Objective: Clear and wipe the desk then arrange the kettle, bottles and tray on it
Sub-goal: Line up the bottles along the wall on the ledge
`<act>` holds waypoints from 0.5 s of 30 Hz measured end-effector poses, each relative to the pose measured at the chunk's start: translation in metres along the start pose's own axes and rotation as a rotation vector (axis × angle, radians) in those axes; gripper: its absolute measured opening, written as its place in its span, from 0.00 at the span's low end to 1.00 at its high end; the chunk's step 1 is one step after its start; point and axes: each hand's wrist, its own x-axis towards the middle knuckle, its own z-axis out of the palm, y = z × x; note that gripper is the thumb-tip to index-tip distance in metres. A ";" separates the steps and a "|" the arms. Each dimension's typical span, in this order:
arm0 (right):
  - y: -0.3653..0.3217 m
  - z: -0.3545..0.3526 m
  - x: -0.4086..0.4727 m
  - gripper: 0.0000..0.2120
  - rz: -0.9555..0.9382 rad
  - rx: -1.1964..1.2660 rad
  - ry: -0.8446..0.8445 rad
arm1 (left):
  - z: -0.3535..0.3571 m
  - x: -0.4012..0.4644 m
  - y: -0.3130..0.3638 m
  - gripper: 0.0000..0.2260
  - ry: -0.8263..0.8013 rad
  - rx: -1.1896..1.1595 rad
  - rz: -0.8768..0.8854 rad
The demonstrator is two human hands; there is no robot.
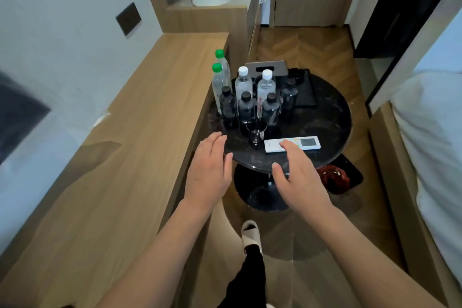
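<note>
The bottles (246, 97) stand clustered on the far-left part of the round black tabletop (325, 117), which sits beside the long wooden desk (140, 117): two with green caps, two with white caps, and four dark ones with black caps in front. A dark tray (303, 94) lies behind them to the right, and a glass (255, 130) stands just in front of the cluster. No kettle can be made out.

Both hands hover with fingers relaxed and spread, holding nothing. The left hand (209, 170) hangs over the tabletop's near-left rim; the right hand (298, 177) has its fingertips over the white remote control (292, 144).

The desk looks bare, so the step seems to be carrying things across. It would go best by lifting the remote and glass first, then taking bottles by the body, one per hand, so none topples.

A white-capped bottle bears red markings, too blurred to read; the remote's screen is likewise illegible.
</note>
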 end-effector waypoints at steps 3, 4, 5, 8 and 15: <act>0.010 0.002 0.061 0.25 0.000 0.007 -0.014 | 0.029 0.047 -0.015 0.19 -0.022 -0.034 -0.025; 0.013 0.002 0.082 0.25 0.007 0.009 -0.024 | 0.038 0.064 -0.020 0.19 -0.031 -0.044 -0.041; 0.015 0.000 0.103 0.25 0.013 0.010 -0.033 | 0.046 0.082 -0.025 0.19 -0.039 -0.061 -0.058; 0.022 -0.006 0.164 0.25 0.004 -0.018 -0.054 | 0.067 0.135 -0.036 0.19 -0.039 -0.144 -0.096; 0.040 -0.025 0.270 0.22 0.021 -0.025 -0.060 | 0.104 0.240 -0.033 0.17 0.011 -0.261 -0.090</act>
